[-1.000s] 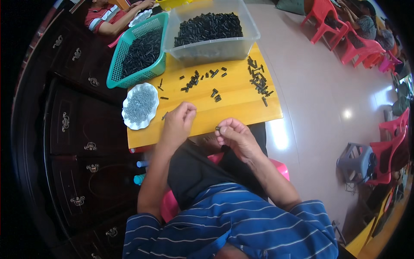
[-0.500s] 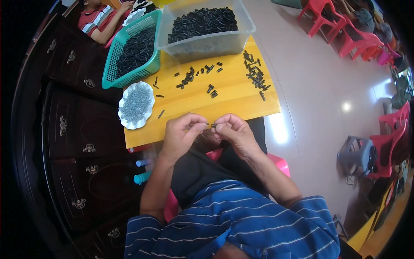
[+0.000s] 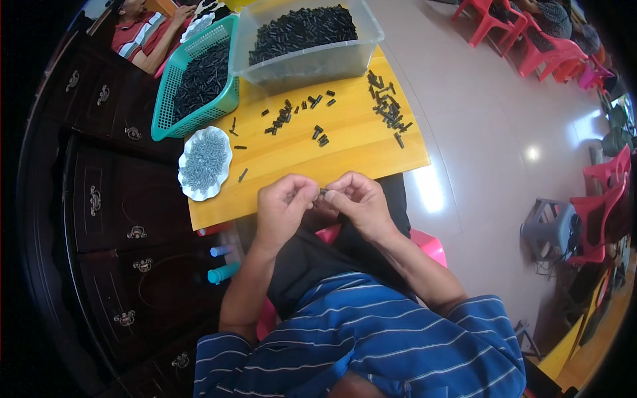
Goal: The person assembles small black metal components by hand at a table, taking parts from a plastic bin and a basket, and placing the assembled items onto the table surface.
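Note:
Just past the near edge of the yellow table [image 3: 265, 172], my two hands meet fingertip to fingertip. My right hand [image 3: 363, 207] pinches a small black cylindrical piece [image 3: 323, 192] between thumb and forefinger. My left hand [image 3: 284, 207] is closed in a pinch against the piece's left end; what its fingertips hold is hidden. Several loose black cylinders [image 3: 283, 114] lie on the tabletop beyond my hands. A scalloped white plate [image 3: 227, 156] of small silvery metal pins [image 3: 204, 159] stands at the table's left, with a few thin dark pieces [image 3: 243, 174] beside it.
Behind the plate stands a green perforated basket [image 3: 232, 99] of black pieces, next to a clear plastic bin [image 3: 298, 69] holding more. Longer black pieces [image 3: 388, 106] are heaped at the right. Dark wooden drawers [image 3: 99, 199] line the left; a person in red [image 3: 142, 36] sits beyond.
My hands have come closer together, closing the gap between their fingertips around the small piece. The table and its containers appear shifted slightly left in view.

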Tool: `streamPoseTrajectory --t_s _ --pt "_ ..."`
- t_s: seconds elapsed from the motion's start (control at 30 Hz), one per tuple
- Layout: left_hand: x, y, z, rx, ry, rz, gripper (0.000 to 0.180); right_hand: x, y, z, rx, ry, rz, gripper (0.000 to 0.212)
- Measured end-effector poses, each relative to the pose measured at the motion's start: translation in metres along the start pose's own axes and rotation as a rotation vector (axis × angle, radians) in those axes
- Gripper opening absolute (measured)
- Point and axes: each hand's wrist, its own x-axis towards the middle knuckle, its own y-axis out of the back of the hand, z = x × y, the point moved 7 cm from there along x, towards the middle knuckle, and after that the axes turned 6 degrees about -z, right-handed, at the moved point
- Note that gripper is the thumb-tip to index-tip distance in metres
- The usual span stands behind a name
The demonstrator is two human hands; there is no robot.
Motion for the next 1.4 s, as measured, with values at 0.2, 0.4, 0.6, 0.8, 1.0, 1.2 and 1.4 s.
streamPoseTrajectory --t_s 0.2,0.4,0.6,0.8,1.0,1.2,1.4 --pt "-0.002 -0.004 -0.020 -0.221 0.196 0.016 0.013 -0.004 -0.002 -0.008 -0.214 0.103 0.055 0.009" --pt "0.000 -0.002 -0.015 -0.244 0.168 -0.003 0.015 0.000 0.000 -0.003 -0.017 0.040 -0.023 0.010" --pt "-0.001 -0.002 0.001 -0.232 0.012 0.077 0.023 0.003 0.004 0.004 0.185 -0.053 -0.001 0.012" --pt "0.005 -0.004 0.017 0.085 -0.117 0.020 0.017 0.003 0.002 0.005 0.239 -0.088 -0.039 0.012" --pt "0.010 -0.001 0.019 0.085 -0.131 -0.017 0.013 0.002 -0.001 0.006 0.231 -0.149 -0.085 0.017" --pt "0.006 -0.001 0.019 0.096 -0.086 -0.041 0.020 -0.001 -0.004 0.011 0.194 -0.231 -0.128 0.022" --pt "0.009 -0.015 0.048 0.563 -0.258 -0.079 0.051 0.001 0.003 0.015 0.246 -0.234 -0.075 0.020"
